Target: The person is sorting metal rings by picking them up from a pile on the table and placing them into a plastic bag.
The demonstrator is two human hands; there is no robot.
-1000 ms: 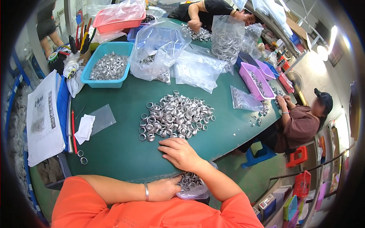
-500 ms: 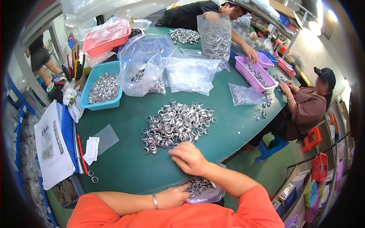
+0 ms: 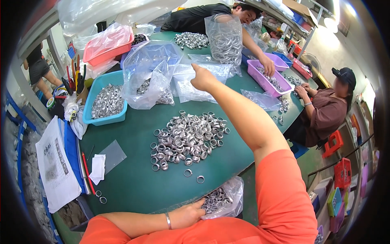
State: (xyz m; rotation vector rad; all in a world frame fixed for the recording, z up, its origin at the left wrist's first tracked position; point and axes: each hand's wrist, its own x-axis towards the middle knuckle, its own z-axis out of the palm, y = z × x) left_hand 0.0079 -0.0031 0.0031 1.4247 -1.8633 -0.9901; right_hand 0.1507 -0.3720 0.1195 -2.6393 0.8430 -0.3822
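A heap of silver-coloured metal rings [image 3: 189,136] lies on the green table in front of me. Two single rings [image 3: 200,179] rest just nearer than the heap. At the table's near edge, my left hand [image 3: 191,214] is closed on the rim of a clear plastic bag [image 3: 235,195] with more rings [image 3: 217,201] in it; its fingertips reach over these rings. My right hand [image 3: 203,78] is stretched far forward, past the heap, above flat clear plastic bags [image 3: 183,83]. One finger points out and the others look curled; I see nothing held there.
A turquoise basket of rings [image 3: 91,110] and a filled clear bag [image 3: 152,91] stand beyond the heap. Papers [image 3: 57,162] and a red pen [image 3: 88,175] lie left. Across the table, one person reaches into a purple basket [image 3: 260,79]; another [image 3: 331,114] sits at right.
My right hand has swung from the heap's near edge far forward over the flat bags. Two single rings now show near the heap. My left hand stays at the bag.
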